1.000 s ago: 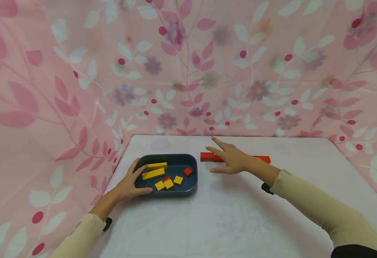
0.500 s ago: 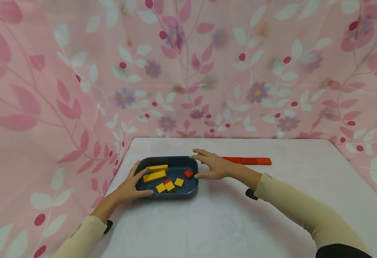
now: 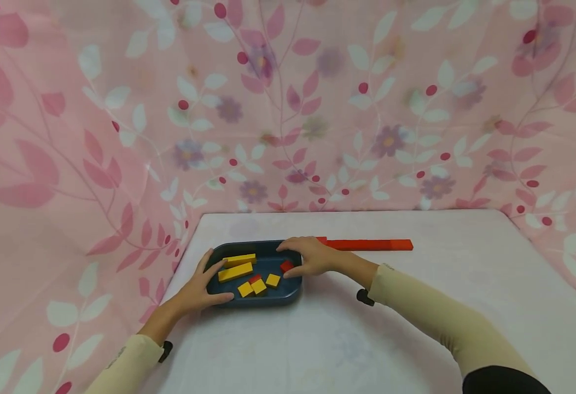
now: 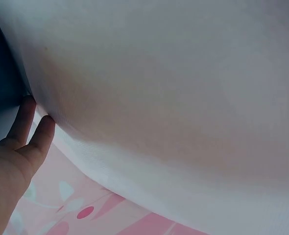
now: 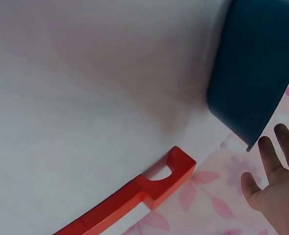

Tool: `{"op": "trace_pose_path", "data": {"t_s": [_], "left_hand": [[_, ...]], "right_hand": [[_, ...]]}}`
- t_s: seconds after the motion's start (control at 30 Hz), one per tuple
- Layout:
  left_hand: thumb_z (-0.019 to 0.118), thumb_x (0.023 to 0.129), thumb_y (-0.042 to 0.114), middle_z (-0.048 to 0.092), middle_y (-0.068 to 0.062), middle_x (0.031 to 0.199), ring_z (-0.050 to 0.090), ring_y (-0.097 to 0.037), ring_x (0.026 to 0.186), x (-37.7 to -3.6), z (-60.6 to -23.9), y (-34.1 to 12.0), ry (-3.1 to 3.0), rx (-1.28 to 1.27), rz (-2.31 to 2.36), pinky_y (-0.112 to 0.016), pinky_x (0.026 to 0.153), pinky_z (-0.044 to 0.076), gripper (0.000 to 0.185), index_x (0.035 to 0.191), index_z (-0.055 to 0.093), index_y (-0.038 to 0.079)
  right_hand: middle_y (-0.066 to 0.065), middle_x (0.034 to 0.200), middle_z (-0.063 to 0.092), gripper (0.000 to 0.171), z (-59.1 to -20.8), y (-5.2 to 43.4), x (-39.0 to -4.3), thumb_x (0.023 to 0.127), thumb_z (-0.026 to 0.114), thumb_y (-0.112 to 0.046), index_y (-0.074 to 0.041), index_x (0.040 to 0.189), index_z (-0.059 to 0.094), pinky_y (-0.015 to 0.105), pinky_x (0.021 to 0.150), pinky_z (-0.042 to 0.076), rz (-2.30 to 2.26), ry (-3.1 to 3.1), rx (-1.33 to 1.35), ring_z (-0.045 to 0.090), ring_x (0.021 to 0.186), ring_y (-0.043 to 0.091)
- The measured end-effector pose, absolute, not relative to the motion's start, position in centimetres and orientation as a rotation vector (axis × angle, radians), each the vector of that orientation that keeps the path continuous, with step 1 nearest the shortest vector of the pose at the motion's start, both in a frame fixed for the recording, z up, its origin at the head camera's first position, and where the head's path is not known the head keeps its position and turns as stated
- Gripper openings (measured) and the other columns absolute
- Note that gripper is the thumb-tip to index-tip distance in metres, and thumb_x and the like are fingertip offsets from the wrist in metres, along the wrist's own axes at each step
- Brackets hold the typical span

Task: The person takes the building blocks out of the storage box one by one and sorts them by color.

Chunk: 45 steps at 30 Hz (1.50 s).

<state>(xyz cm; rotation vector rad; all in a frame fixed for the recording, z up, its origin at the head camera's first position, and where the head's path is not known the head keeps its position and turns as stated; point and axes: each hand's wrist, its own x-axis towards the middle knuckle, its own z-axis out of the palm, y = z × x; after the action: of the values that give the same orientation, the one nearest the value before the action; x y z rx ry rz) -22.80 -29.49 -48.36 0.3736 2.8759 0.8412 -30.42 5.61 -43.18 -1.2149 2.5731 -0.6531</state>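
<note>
Both hands spread flat-ish on the dark blue tray (image 3: 267,295), left hand (image 3: 196,287) and right hand (image 3: 309,257) pinching nothing, so could easily tip and scatter yellow blocks (image 3: 236,271).

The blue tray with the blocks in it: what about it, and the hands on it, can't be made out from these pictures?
- Head view: the right hand covers part of the small red block; grip unclear.
- Head view: the long red piece has its left end behind that hand.
- Left wrist view: the tray is a dark sliver at the frame edge.
- Right wrist view: only the tray's outer wall; contents hidden.
</note>
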Motion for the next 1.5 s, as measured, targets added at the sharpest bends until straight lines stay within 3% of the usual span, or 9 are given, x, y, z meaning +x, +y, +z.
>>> {"op": "trace_pose_path", "data": {"t_s": [0.27, 0.57, 0.8, 1.07, 1.3, 1.5], "left_hand": [[0.075, 0.077, 0.059, -0.009, -0.010, 0.166, 0.019, -0.050, 0.145, -22.9, -48.4, -29.2, 2.875, 0.357, 0.836, -0.075, 0.106, 0.030, 0.096, 0.155, 0.034, 0.020], [0.076, 0.078, 0.057, -0.009, -0.008, 0.167, 0.019, -0.049, 0.145, -22.7, -48.2, -29.1, 2.857, 0.359, 0.847, -0.075, 0.106, 0.030, 0.093, 0.154, 0.036, 0.022], [0.075, 0.078, 0.059, -0.010, -0.008, 0.167, 0.017, -0.049, 0.146, -22.7, -48.2, -29.1, 2.858, 0.354, 0.851, -0.076, 0.106, 0.029, 0.093, 0.154, 0.036, 0.023], [0.074, 0.077, 0.061, -0.012, -0.006, 0.167, 0.015, -0.049, 0.147, -22.8, -48.3, -29.2, 2.848, 0.331, 0.853, -0.075, 0.106, 0.029, 0.092, 0.153, 0.037, 0.024], [0.074, 0.077, 0.061, -0.011, -0.006, 0.167, 0.015, -0.049, 0.147, -22.5, -48.4, -29.3, 2.850, 0.326, 0.868, -0.075, 0.106, 0.030, 0.092, 0.152, 0.039, 0.024], [0.074, 0.077, 0.062, -0.010, -0.007, 0.167, 0.015, -0.049, 0.147, -22.7, -48.4, -29.4, 2.854, 0.335, 0.870, -0.075, 0.106, 0.030, 0.090, 0.152, 0.041, 0.024]], "right_hand": [[-0.004, 0.135, 0.063, 0.054, -43.7, 3.8, -30.8, 0.085, 0.076, -0.043, -0.022, 0.133, 0.063, 0.053, 0.116, 0.031, -0.530, 2.576, -1.218, 0.052, 0.127, 0.019], [-0.001, 0.130, 0.065, 0.051, -44.8, 2.9, -30.9, 0.084, 0.080, -0.032, -0.017, 0.130, 0.065, 0.055, 0.117, 0.028, -0.557, 2.582, -1.148, 0.055, 0.123, 0.020], [-0.002, 0.133, 0.064, 0.051, -45.4, 2.0, -31.0, 0.083, 0.080, -0.029, -0.021, 0.131, 0.064, 0.057, 0.119, 0.024, -0.427, 2.625, -1.072, 0.053, 0.126, 0.019], [0.000, 0.128, 0.066, 0.052, -45.9, 0.8, -31.0, 0.081, 0.079, -0.011, -0.017, 0.131, 0.065, 0.051, 0.111, 0.037, -0.337, 2.726, -0.958, 0.055, 0.122, 0.019], [-0.003, 0.115, 0.071, 0.040, -46.1, -0.1, -30.8, 0.080, 0.081, -0.011, -0.019, 0.118, 0.072, 0.048, 0.103, 0.044, -0.217, 2.721, -0.924, 0.058, 0.108, 0.018], [-0.003, 0.107, 0.072, 0.037, -46.2, 0.0, -31.0, 0.081, 0.081, -0.015, -0.018, 0.116, 0.073, 0.039, 0.091, 0.046, -0.286, 2.719, -0.938, 0.057, 0.099, 0.017]]}}
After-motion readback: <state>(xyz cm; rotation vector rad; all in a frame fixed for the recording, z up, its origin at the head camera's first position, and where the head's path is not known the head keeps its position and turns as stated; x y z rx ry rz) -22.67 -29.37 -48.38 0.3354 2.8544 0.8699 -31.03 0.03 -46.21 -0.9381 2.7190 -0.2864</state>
